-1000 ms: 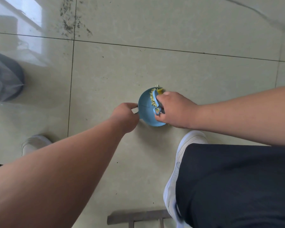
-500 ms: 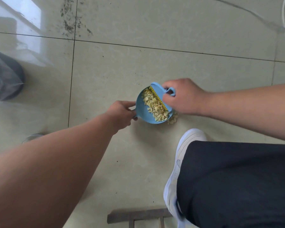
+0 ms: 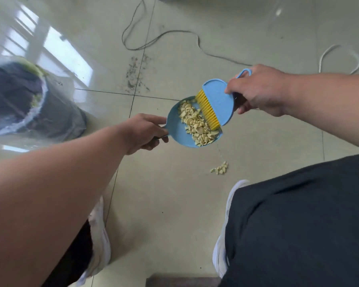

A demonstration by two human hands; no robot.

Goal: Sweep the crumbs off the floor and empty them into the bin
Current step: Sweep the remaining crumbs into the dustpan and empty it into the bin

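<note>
My left hand (image 3: 146, 132) grips the handle of a small blue dustpan (image 3: 174, 126), held above the floor and loaded with pale yellow crumbs (image 3: 197, 126). My right hand (image 3: 259, 92) holds a blue hand brush (image 3: 217, 100); its yellow bristles rest against the crumbs in the pan. A small heap of leftover crumbs (image 3: 220, 168) lies on the tiles below the pan. The bin (image 3: 56, 112), lined with a dark bag, stands at the left and looks blurred.
Grey cables (image 3: 174, 34) and a white cord (image 3: 338, 56) trail across the tiles at the back. Dark specks (image 3: 136, 75) dot a tile joint. My white shoes (image 3: 222, 245) stand near the bottom, with a dark edge (image 3: 182, 281) between them.
The dustpan and brush have lifted off the floor together with the crumbs. The view has swung up and left, so the bin shows more fully. A few crumbs stayed on the tiles.
</note>
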